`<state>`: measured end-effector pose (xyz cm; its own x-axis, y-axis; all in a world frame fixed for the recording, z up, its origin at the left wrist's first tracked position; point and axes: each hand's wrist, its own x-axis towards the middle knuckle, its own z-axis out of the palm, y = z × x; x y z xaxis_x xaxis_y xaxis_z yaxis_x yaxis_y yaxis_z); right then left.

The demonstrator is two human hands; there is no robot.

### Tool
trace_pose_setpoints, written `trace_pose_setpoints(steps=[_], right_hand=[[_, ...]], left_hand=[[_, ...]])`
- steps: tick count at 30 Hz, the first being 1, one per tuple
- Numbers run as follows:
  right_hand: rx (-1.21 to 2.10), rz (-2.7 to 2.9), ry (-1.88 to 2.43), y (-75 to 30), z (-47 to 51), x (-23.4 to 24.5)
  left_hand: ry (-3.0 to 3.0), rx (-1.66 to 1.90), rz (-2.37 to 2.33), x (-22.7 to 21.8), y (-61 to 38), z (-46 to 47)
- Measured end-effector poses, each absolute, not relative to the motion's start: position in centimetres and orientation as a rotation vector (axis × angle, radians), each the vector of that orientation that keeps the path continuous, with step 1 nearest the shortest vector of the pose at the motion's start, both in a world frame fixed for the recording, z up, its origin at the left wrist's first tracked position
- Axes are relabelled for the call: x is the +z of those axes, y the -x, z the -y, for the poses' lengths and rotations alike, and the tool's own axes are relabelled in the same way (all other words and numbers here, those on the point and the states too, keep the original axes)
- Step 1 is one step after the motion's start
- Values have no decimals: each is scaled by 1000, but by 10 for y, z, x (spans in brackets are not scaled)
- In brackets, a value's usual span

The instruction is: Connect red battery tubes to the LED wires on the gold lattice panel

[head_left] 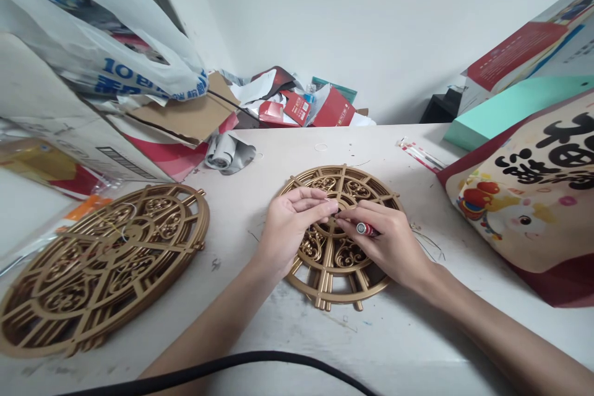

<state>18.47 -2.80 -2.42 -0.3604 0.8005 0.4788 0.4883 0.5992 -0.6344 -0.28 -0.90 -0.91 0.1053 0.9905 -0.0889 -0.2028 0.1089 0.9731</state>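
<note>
A gold openwork round panel, with scrollwork between its spokes, lies on the table as part of a stack. Over its centre, my left hand has thumb and fingers pinched together; what sits between the tips is too small to make out. My right hand faces it, fingers closed around a thin red tool whose round silver end points toward me. The tool's working tip is hidden by the fingers. Both sets of fingertips nearly meet above the hub.
Another stack of gold round panels stands to the left. Behind it are a cardboard box and a white plastic bag. A printed paper bag stands right. Paper scraps lie at the back; a black cable crosses the front.
</note>
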Motion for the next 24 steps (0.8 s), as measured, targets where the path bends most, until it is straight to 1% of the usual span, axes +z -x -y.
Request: trace_pose_setpoints(steps=[15, 20, 24], right_hand=[[553, 2016, 1095, -185, 29, -22], [676, 1918, 1260, -189, 30, -13], [743, 1920, 1187, -193, 29, -7]], left_hand=[[-999, 1175, -1050, -9, 3, 11], [-1081, 1167, -1072, -5, 7, 9], [-1100, 1185, -1080, -3, 9, 7]])
